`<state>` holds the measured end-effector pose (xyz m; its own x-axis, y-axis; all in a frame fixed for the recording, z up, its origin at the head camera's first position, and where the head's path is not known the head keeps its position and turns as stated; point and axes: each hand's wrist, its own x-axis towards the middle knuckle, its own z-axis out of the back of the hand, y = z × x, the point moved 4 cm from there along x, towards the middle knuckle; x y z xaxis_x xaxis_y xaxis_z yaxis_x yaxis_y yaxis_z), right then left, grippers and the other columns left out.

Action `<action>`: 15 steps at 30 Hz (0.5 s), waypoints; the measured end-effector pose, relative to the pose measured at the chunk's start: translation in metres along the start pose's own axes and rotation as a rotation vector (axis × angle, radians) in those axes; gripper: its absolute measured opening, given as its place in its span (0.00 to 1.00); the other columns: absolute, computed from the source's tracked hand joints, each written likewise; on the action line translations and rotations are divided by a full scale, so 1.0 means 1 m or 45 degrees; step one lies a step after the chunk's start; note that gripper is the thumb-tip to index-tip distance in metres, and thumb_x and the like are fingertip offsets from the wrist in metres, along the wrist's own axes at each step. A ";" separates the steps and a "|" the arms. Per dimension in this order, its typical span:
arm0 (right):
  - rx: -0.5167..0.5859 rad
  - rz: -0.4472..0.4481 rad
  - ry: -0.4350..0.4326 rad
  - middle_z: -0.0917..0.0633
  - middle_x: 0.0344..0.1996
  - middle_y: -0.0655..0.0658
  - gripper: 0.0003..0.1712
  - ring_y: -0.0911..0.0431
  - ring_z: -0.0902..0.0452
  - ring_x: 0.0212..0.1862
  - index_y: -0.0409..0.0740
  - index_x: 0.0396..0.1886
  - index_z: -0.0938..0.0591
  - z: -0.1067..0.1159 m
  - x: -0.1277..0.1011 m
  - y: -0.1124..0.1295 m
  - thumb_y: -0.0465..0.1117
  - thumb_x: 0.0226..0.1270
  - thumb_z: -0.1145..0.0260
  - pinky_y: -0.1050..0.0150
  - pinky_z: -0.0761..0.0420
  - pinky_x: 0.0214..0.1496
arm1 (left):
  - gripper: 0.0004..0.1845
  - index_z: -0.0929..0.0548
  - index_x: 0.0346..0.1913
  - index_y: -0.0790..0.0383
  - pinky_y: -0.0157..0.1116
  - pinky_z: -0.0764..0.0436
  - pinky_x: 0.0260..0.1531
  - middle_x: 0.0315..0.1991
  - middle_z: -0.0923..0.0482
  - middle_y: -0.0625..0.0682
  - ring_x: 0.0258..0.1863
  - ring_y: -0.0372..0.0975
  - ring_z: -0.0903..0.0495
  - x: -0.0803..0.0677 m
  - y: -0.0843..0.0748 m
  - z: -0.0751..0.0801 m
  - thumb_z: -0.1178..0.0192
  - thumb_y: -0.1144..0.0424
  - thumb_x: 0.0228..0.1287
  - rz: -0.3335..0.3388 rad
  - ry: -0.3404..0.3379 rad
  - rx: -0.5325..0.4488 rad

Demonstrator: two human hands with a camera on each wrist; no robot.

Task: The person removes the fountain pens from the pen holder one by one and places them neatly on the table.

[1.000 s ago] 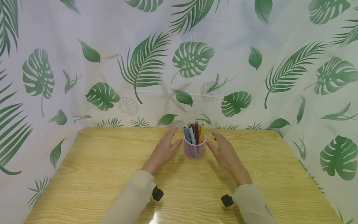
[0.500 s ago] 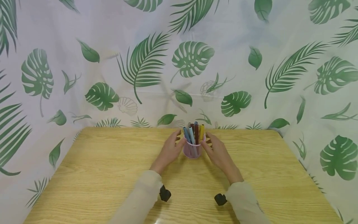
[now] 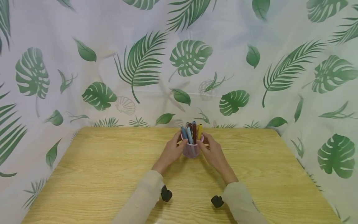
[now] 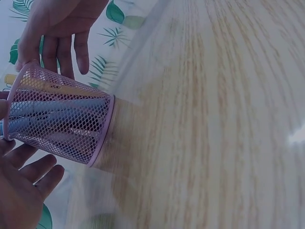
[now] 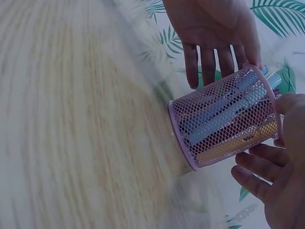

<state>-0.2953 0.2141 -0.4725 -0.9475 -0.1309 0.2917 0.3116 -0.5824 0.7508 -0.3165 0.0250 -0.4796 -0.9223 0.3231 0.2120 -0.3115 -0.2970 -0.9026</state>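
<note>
A pink mesh pen cup (image 3: 191,152) stands upright on the wooden table, near its back edge. Several markers lean inside it, among them a yellow marker (image 3: 199,132), a dark red marker (image 3: 195,135) and a light blue marker (image 3: 189,134). My left hand (image 3: 172,151) holds the cup from the left, thumb at the front of the rim and fingers round the side. From the right, my right hand (image 3: 213,153) holds it the same way. Both wrist views show the lower fingers spread a little away from the mesh (image 4: 57,117). The cup's base (image 5: 183,136) is at the tabletop.
The light wooden table (image 3: 106,174) reaches back to a white cloth backdrop (image 3: 151,109) printed with green leaves. A black wrist camera (image 3: 166,194) sits under the left sleeve, another black camera (image 3: 217,201) beside the right one.
Both hands have moved inward from either side of the pen cup and now grip it near the rim. The whole head view has shifted slightly; the cup remains in place on the table.
</note>
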 end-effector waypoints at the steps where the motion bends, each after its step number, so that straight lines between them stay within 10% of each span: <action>1: 0.022 -0.012 0.000 0.22 0.65 0.30 0.35 0.38 0.22 0.62 0.30 0.76 0.36 -0.001 0.000 0.001 0.49 0.83 0.42 0.43 0.17 0.59 | 0.32 0.42 0.81 0.63 0.50 0.25 0.69 0.74 0.32 0.64 0.72 0.53 0.30 0.000 0.001 0.000 0.49 0.55 0.82 0.008 -0.003 -0.014; 15: 0.152 -0.105 -0.141 0.19 0.62 0.33 0.25 0.39 0.20 0.59 0.37 0.69 0.30 -0.016 -0.007 0.008 0.44 0.80 0.39 0.42 0.17 0.61 | 0.31 0.41 0.80 0.68 0.52 0.34 0.74 0.75 0.37 0.70 0.73 0.59 0.34 -0.002 0.003 0.009 0.47 0.62 0.81 -0.008 0.030 -0.178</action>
<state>-0.2877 0.1975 -0.4777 -0.9585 0.0060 0.2849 0.2460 -0.4875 0.8378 -0.3172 0.0155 -0.4795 -0.9144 0.3460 0.2102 -0.2806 -0.1673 -0.9451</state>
